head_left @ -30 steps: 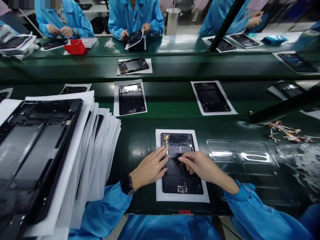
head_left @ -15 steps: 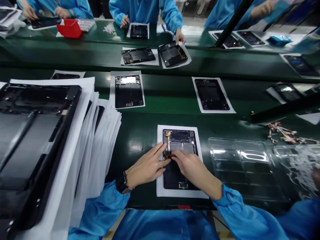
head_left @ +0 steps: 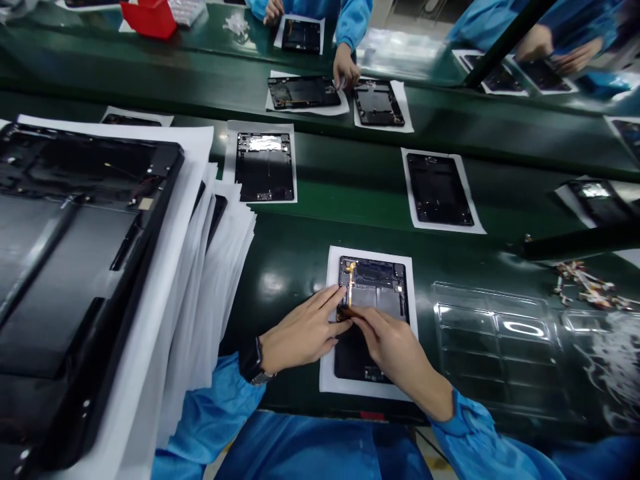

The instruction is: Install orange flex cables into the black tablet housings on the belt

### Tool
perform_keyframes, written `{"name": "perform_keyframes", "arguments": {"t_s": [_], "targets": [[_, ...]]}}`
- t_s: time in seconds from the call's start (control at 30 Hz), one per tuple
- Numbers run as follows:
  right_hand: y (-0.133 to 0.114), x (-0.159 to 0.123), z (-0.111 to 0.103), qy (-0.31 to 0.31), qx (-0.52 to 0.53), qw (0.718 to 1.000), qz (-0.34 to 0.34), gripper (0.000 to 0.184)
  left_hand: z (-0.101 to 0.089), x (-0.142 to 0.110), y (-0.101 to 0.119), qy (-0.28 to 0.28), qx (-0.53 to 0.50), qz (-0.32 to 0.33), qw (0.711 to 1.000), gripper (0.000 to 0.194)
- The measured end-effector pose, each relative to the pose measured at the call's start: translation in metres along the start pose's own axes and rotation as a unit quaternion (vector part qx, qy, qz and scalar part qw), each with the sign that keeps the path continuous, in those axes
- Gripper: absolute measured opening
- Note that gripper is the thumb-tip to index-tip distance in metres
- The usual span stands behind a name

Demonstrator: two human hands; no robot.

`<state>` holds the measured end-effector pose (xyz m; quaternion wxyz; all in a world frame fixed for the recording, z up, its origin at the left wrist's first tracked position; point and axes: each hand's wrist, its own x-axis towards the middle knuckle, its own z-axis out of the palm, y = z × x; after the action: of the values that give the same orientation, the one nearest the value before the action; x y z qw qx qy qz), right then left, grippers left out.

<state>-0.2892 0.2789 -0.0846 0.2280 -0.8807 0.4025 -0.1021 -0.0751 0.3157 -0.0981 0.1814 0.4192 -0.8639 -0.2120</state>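
Both hands down on the open tablet frame, fingertips meeting at the orange flex strip.

The left hand (head_left: 300,331) lies flat, fingers together and stretched, tips touching the left edge of the tablet frame (head_left: 373,293), which sits on a white sheet (head_left: 370,389) directly under both hands. The right hand (head_left: 395,347) comes in from the other side, fingers curled and drawn together, tips pressed on the lower end of the orange flex strip (head_left: 351,283); whether it pinches the strip, I cannot tell. Just right of the right hand lies a clear plastic tray (head_left: 495,340). Left of the left hand, a stack of frames and sheets (head_left: 100,267).
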Motion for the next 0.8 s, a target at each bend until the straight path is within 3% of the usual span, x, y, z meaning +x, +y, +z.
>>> {"name": "perform_keyframes", "arguments": {"t_s": [0.13,0.4,0.67,0.8], "targets": [[-0.001,-0.001,0.002,0.042,0.016,0.999,-0.016,0.018,-0.002,0.0,0.001,-0.02,-0.003,-0.005,1.0,0.044],[-0.006,0.005,0.004,0.026,-0.06,0.996,-0.062,0.02,-0.003,0.001,0.001,-0.031,0.004,-0.004,0.999,0.043],[-0.018,0.024,-0.005,-0.073,-0.161,0.979,-0.105,0.023,0.0,0.0,-0.002,-0.04,0.005,0.005,0.999,0.033],[-0.01,0.02,-0.012,-0.097,-0.15,0.981,-0.078,0.023,0.0,-0.002,-0.003,-0.041,0.001,0.001,0.999,0.042]]}}
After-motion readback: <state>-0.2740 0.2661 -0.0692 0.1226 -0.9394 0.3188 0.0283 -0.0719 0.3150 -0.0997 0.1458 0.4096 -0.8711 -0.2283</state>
